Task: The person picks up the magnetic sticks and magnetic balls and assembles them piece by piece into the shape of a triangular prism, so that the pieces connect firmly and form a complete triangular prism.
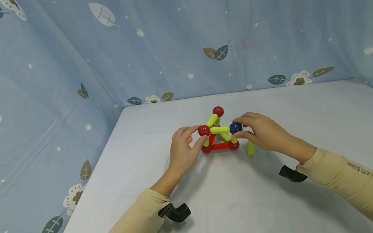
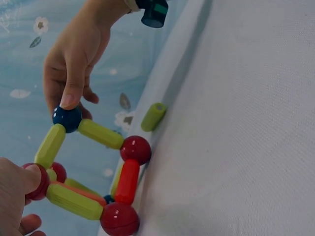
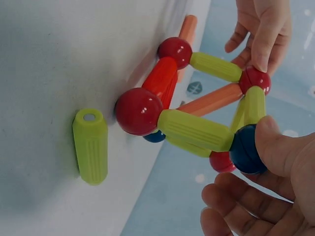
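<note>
My left hand (image 1: 183,150) pinches a red ball (image 1: 204,130) at the upper left corner of a small frame of magnetic rods and balls. The upper right corner is a dark blue ball (image 1: 236,128), which my right hand (image 1: 265,133) holds between thumb and fingers. A lime rod (image 1: 219,130) joins these two balls. Lime rods run down from them to lower red balls (image 3: 139,111), linked by a red rod (image 1: 221,146). An orange rod (image 3: 211,100) slants inside the frame. Behind rises another red ball (image 1: 218,111). A second blue ball (image 3: 155,136) is mostly hidden.
A loose lime rod (image 1: 250,149) lies on the white tabletop (image 1: 235,202) just right of the frame. Another orange rod (image 3: 188,30) shows beyond the frame, partly hidden. Blue patterned cloth (image 1: 180,49) hangs at the back and left.
</note>
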Demonstrator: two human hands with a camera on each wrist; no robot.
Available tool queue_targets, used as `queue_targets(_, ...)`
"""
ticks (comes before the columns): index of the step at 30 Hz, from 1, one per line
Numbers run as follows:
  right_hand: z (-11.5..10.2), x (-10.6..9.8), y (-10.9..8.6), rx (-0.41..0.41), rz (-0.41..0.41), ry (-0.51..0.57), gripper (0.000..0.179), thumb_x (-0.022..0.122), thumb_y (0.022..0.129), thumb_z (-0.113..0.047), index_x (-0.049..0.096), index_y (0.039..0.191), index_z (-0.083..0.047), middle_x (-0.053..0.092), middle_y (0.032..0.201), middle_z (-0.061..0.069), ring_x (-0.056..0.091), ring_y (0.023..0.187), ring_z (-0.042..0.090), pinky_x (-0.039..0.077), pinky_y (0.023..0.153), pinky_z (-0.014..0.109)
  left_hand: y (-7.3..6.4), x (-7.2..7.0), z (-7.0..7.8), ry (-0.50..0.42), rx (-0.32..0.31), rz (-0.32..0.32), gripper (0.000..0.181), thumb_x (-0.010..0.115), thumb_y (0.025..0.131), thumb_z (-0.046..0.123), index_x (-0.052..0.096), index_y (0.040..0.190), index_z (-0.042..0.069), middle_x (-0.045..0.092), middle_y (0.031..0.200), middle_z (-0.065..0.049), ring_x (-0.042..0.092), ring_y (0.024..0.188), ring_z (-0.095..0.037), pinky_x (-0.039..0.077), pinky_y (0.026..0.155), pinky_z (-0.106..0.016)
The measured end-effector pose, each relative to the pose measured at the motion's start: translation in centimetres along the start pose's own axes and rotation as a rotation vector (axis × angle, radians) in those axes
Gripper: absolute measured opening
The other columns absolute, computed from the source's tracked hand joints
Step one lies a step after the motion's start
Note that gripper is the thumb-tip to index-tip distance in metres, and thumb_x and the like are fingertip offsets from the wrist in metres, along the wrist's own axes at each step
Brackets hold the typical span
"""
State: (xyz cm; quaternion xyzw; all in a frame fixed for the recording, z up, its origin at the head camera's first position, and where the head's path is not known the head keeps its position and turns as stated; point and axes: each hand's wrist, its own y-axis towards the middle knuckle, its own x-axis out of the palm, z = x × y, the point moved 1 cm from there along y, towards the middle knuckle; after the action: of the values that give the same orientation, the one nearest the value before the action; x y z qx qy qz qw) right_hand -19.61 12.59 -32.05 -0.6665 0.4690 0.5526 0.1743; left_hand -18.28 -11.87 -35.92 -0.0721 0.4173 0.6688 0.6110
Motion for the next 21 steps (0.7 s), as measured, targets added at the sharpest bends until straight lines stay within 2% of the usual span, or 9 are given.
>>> queue_targets(8,0.16,0.19,0.67,0.037,-0.035,0.019,0.047,0.069,0.092,-0.024,0.059,0.132,-0.001,0.066,0.113,0.016,0.063,0.101,0.031,0.057,0.082,0.044,0.04,-0.26,-0.01,-0.006,-0.003,-0.003,0.039,0.073,0.089,0.028,0.068,0.123,0.010,0.063,0.117,-0.014,0.054,0.114,-0.030,0.055,0.087,-0.047)
queue_targets(14,-0.08,0.43,0.91,0.032,-0.036,0.035,0.048,0.068,0.093,-0.024,0.057,0.135,-0.003,0.066,0.114,0.017,0.064,0.103,0.032,0.057,0.083,0.045,0.29,-0.74,-0.27,0.033,-0.032,-0.013,0.040,0.072,0.089,0.030,0.067,0.125,0.012,0.062,0.120,-0.013,0.054,0.116,-0.029,0.050,0.093,-0.047)
queue_targets(21,0.37,0.38,0.27,0.049,-0.024,0.042,0.052,0.069,0.092,-0.024,0.055,0.137,-0.002,0.066,0.115,0.018,0.064,0.102,0.032,0.057,0.080,0.045,0.83,-0.28,-0.24,0.022,-0.058,-0.059,0.043,0.070,0.090,0.031,0.065,0.129,0.014,0.061,0.124,-0.013,0.053,0.120,-0.029,0.045,0.099,-0.049)
